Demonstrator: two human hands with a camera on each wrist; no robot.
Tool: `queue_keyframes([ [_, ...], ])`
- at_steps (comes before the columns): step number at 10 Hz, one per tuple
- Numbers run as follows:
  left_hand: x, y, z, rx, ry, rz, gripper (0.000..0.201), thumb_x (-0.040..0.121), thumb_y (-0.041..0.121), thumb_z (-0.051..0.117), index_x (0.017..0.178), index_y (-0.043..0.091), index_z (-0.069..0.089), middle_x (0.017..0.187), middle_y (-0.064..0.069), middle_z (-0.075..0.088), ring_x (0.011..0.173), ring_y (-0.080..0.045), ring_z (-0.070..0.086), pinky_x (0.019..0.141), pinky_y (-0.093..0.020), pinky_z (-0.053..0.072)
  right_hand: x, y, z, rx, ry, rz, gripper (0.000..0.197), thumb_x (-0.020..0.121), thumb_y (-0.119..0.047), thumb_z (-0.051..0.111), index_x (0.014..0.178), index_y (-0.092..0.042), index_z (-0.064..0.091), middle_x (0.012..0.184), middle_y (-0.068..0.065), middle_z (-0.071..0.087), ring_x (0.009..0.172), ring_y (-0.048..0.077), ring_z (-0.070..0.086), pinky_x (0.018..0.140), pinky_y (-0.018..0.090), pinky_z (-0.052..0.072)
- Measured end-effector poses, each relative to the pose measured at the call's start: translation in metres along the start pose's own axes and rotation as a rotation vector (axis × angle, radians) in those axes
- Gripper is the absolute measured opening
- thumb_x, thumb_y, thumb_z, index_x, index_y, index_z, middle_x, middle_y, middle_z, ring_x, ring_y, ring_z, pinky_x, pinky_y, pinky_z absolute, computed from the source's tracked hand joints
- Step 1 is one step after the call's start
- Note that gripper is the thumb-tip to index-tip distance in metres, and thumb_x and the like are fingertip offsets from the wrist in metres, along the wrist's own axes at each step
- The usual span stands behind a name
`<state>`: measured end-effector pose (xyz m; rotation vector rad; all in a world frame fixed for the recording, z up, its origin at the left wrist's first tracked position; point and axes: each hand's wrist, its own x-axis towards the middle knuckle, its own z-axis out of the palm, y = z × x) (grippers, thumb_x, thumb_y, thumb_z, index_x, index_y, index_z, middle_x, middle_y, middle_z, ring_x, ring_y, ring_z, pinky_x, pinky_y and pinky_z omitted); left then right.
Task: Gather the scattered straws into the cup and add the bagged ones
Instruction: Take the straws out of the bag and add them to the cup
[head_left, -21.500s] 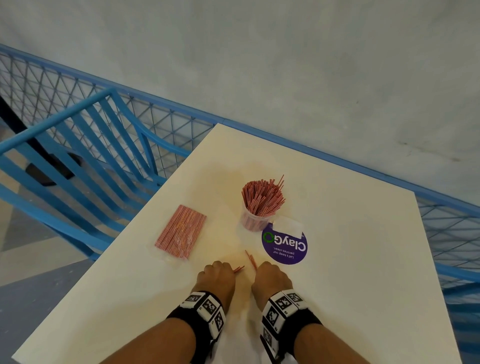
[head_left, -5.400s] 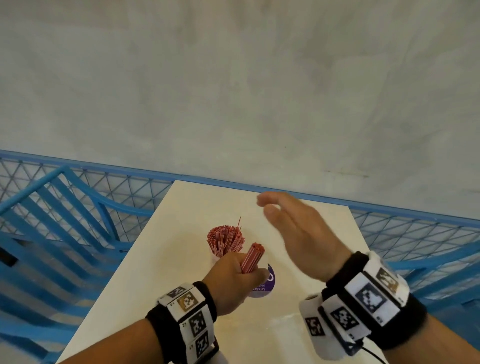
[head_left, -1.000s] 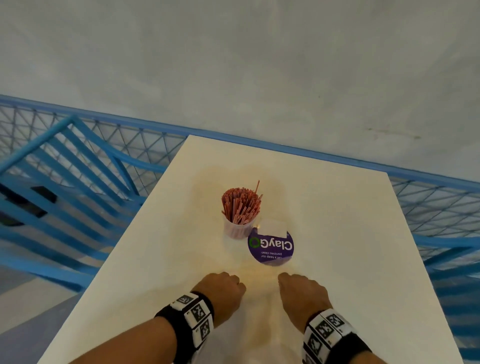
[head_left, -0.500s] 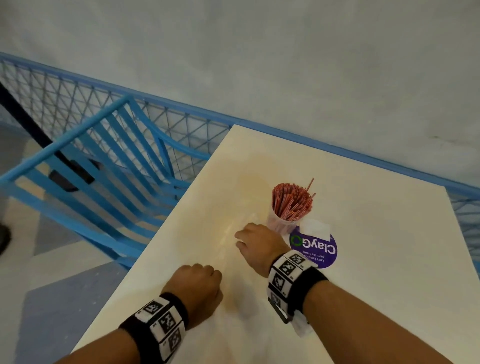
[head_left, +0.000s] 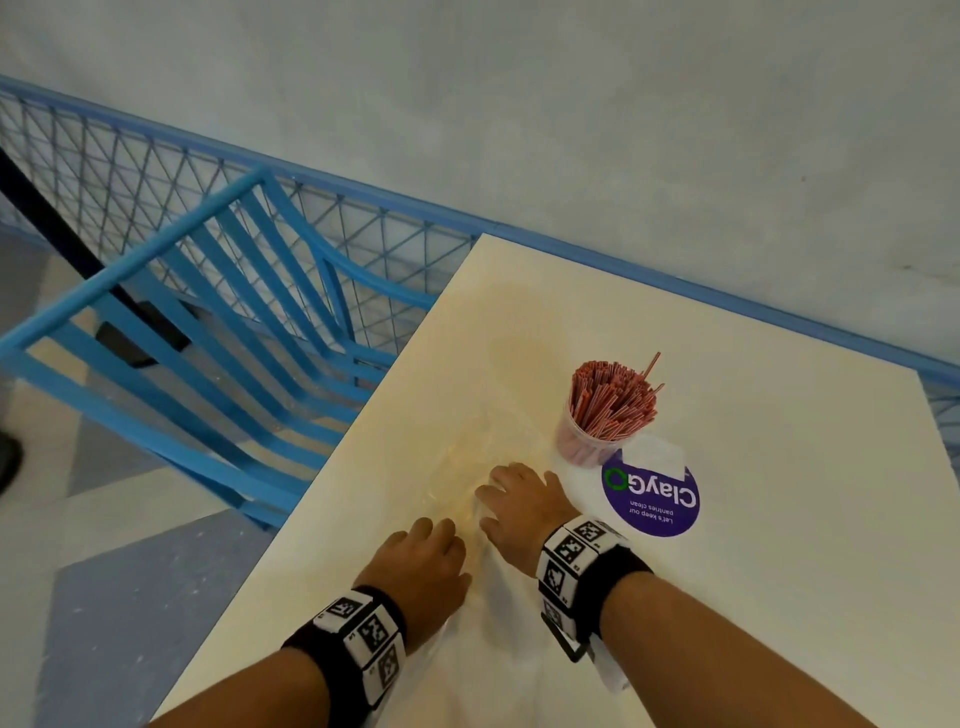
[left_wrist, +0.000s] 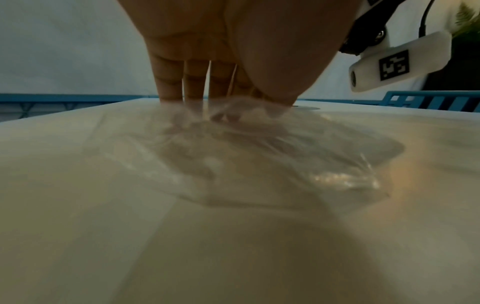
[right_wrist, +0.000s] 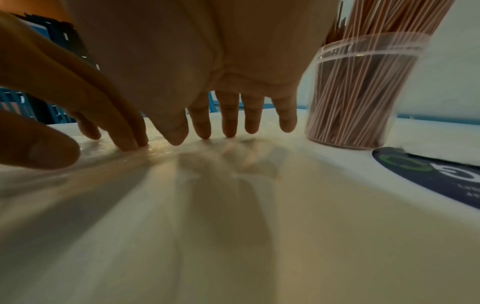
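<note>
Both hands sit low on the counter (head_left: 727, 597), fingers down on an emptied clear bag (head_left: 467, 462) that lies flat between them. The left hand (head_left: 423, 564) presses its fingertips (left_wrist: 168, 90) into the crumpled film; its grip looks relaxed, pinching nothing I can make out. The right hand (head_left: 522, 506) spreads wide over the bag's near edge. The cup (head_left: 589, 447), packed with red straws (head_left: 613, 397), stands upright just beyond the right hand, nearer it than the left.

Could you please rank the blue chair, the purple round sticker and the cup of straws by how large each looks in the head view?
1. Blue chair, clearly largest.
2. Cup of straws and purple round sticker look much alike, so I would not rank them.
</note>
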<state>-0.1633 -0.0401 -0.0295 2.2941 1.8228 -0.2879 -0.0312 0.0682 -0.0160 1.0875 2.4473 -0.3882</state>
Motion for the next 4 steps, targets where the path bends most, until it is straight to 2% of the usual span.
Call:
queue_keyframes([
  [1, -0.002, 0.004, -0.009, -0.039, -0.03, -0.038, 0.039, 0.09, 0.042, 0.051, 0.113, 0.012, 0.062, 0.106, -0.004, 0.058, 0.089, -0.023, 0.056, 0.07, -0.033, 0.049, 0.001, 0.0, 0.002, -0.003, 0.013, -0.002, 0.041, 0.097, -0.036, 0.036, 0.136, -0.023, 0.037, 0.147, 0.003, 0.029, 0.138, 0.024, 0.023, 0.111, 0.051, 0.022],
  [2, -0.003, 0.005, -0.01, -0.034, -0.037, -0.062, 0.045, 0.099, 0.039, 0.035, 0.131, 0.01, 0.046, 0.127, -0.007, 0.047, 0.11, -0.026, 0.047, 0.087, -0.036, 0.043, -0.001, 0.001, 0.002, 0.013, 0.024, -0.012, 0.043, 0.096, -0.037, 0.038, 0.137, -0.023, 0.037, 0.148, 0.003, 0.029, 0.138, 0.024, 0.024, 0.111, 0.049, 0.024],
  [4, 0.0, 0.008, -0.009, -0.062, -0.086, -0.127, 0.046, 0.099, 0.043, 0.033, 0.129, 0.012, 0.047, 0.129, -0.006, 0.047, 0.113, -0.026, 0.046, 0.091, -0.037, 0.043, -0.031, 0.004, -0.018, 0.113, 0.047, -0.031, 0.047, 0.098, -0.035, 0.038, 0.143, -0.02, 0.034, 0.154, 0.004, 0.025, 0.142, 0.022, 0.021, 0.114, 0.042, 0.023],
])
